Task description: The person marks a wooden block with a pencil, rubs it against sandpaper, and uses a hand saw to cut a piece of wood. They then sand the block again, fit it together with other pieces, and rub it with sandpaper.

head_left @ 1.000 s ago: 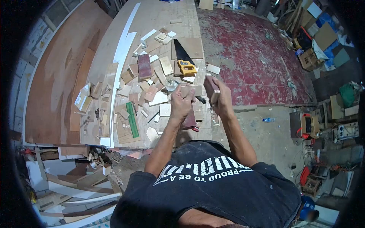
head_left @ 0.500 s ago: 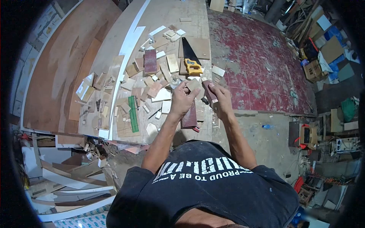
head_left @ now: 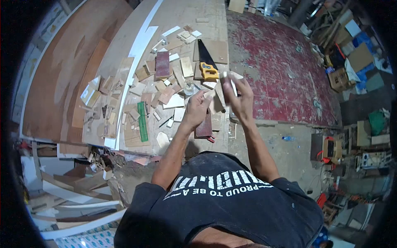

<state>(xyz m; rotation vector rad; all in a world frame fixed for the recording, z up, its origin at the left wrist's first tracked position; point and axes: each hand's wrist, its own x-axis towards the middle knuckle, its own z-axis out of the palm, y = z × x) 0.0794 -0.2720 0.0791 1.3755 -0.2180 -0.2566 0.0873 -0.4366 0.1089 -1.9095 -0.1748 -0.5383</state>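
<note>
2 hands raised over workbench (head_left: 206, 16), left hand (head_left: 195, 108) pinching offcut (head_left: 216, 99), right hand (head_left: 237, 97) gripping block (head_left: 228, 86)

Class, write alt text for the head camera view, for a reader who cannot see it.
A person's left hand and right hand hold small wood pieces over a workbench littered with wood offcuts. A yellow-handled handsaw lies just beyond the hands.

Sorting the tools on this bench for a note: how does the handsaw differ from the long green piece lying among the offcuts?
The handsaw has a dark blade and a yellow handle; the green piece is one colour throughout. The handsaw tapers to a point, while the green piece is an even, narrow strip. The handsaw lies at the far side, beyond the right hand; the green piece lies nearer, to the side of the left hand. Both lie flat on the workbench, untouched.
</note>
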